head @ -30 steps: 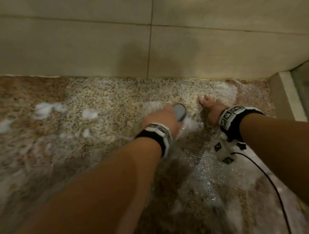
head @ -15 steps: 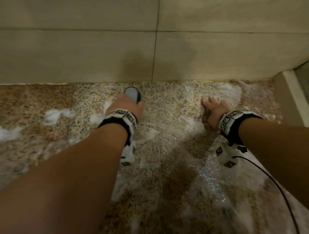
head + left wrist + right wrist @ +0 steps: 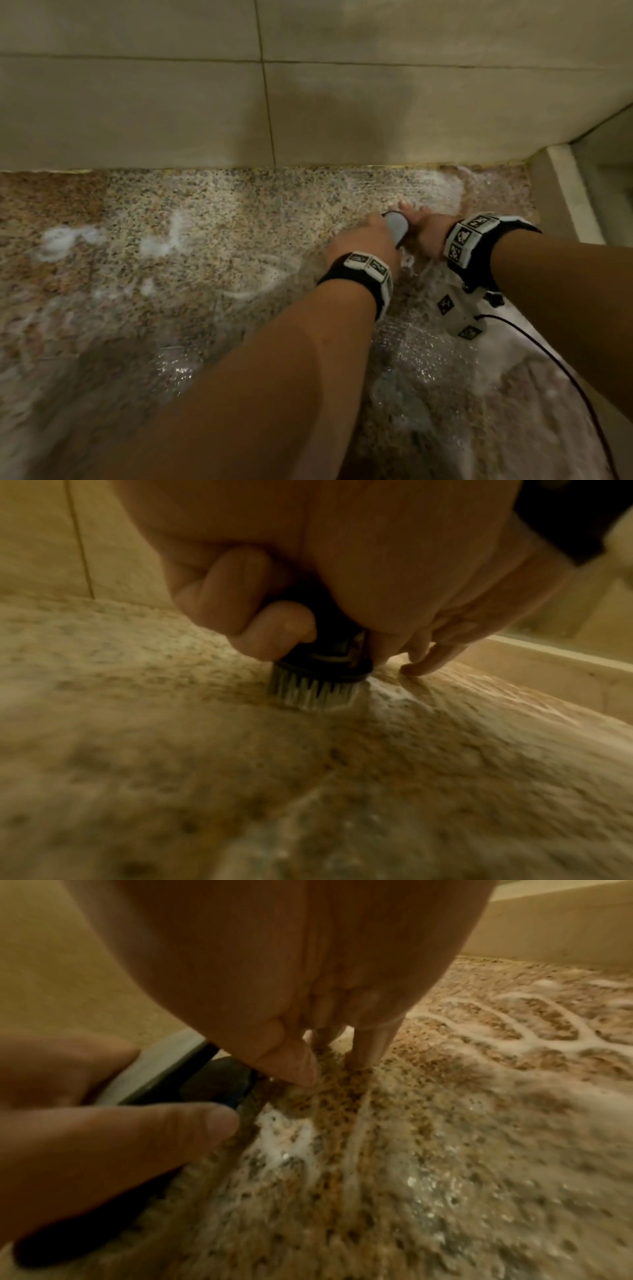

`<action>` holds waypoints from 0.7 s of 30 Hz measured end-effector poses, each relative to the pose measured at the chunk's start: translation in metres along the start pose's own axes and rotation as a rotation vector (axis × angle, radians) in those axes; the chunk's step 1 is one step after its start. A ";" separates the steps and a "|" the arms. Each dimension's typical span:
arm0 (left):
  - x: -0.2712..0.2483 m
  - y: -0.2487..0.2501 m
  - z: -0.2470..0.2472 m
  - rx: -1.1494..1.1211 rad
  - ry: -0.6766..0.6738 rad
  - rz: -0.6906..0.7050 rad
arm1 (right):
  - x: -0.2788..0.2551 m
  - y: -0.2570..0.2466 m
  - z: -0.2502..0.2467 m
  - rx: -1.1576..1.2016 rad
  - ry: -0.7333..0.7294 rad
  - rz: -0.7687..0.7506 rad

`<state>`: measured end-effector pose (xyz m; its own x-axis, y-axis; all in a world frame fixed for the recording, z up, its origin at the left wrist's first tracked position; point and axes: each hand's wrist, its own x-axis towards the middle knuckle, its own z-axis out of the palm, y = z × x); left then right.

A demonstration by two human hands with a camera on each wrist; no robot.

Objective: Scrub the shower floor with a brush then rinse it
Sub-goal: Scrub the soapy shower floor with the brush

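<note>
Down on a speckled shower floor, a person's left hand is gripping a small round brush, fingers curled tight around its dark body and its bristles pressing onto the wet stone near the far right corner, close to the tiled wall. Just beside it, the right hand is bracing on the floor, fingers straight and fingertips touching the surface, holding nothing. White suds are streaking the floor toward its left edge, and foamy water is pooling along the near edge.
</note>
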<state>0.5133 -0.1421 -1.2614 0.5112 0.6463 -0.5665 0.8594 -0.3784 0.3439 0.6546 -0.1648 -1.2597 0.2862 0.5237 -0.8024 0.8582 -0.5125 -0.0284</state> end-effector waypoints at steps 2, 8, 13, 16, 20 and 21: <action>0.003 -0.016 -0.010 0.011 0.029 -0.031 | 0.000 0.005 0.004 0.053 0.039 -0.030; 0.008 -0.107 -0.047 -0.051 0.131 -0.174 | 0.002 0.015 0.009 0.086 0.081 -0.083; -0.007 -0.208 -0.091 -0.119 0.201 -0.412 | 0.005 0.006 0.010 0.091 0.069 -0.003; -0.030 -0.255 -0.103 -0.205 0.257 -0.553 | 0.005 -0.006 0.007 0.066 0.071 0.047; -0.052 -0.265 -0.091 -0.216 0.267 -0.606 | 0.000 -0.035 0.001 0.015 0.157 0.103; -0.052 -0.258 -0.086 -0.219 0.261 -0.590 | 0.001 -0.043 0.002 0.011 0.197 0.082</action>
<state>0.2639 -0.0212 -1.2565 -0.0850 0.8521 -0.5164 0.9583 0.2118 0.1918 0.6176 -0.1434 -1.2602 0.4335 0.6023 -0.6703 0.8243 -0.5656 0.0248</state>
